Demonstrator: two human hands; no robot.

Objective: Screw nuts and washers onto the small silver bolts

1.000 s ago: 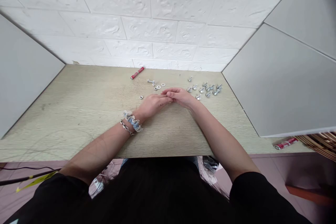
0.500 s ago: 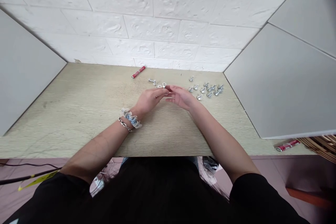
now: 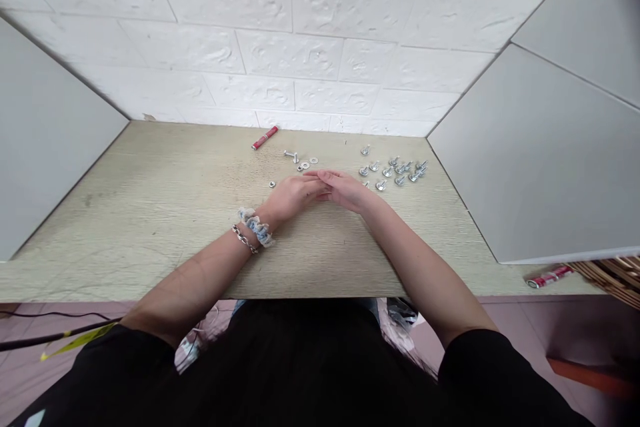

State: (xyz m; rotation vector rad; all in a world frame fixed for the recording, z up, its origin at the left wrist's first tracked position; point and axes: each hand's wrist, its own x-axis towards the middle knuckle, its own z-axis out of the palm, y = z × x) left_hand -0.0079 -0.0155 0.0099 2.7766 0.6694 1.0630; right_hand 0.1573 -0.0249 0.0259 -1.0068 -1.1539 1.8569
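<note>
My left hand (image 3: 294, 197), with a scrunchie and a chain bracelet at its wrist, meets my right hand (image 3: 346, 191) above the middle of the table. Both hands are closed, with the fingers pressed together and overlapping; whatever they hold is hidden. Just beyond the left fingers lie a nut (image 3: 299, 168), a washer (image 3: 305, 165) and another washer (image 3: 314, 161). Farther back are two bare bolts (image 3: 291, 154). A single nut (image 3: 272, 184) rests by the back of my left hand. To the right of my right hand stand several bolts fitted with washers (image 3: 387, 172).
A red tube-like stick (image 3: 265, 138) lies near the white brick wall (image 3: 320, 87). Grey panels close off the left (image 3: 50, 147) and right (image 3: 530, 167) sides. Another red stick (image 3: 550, 276) and a wicker basket (image 3: 613, 278) are at the front right.
Both hands have drawn slightly toward me and closed together, the right fingers now over the left. The nut by my left hand and the one by the washers have come into view.
</note>
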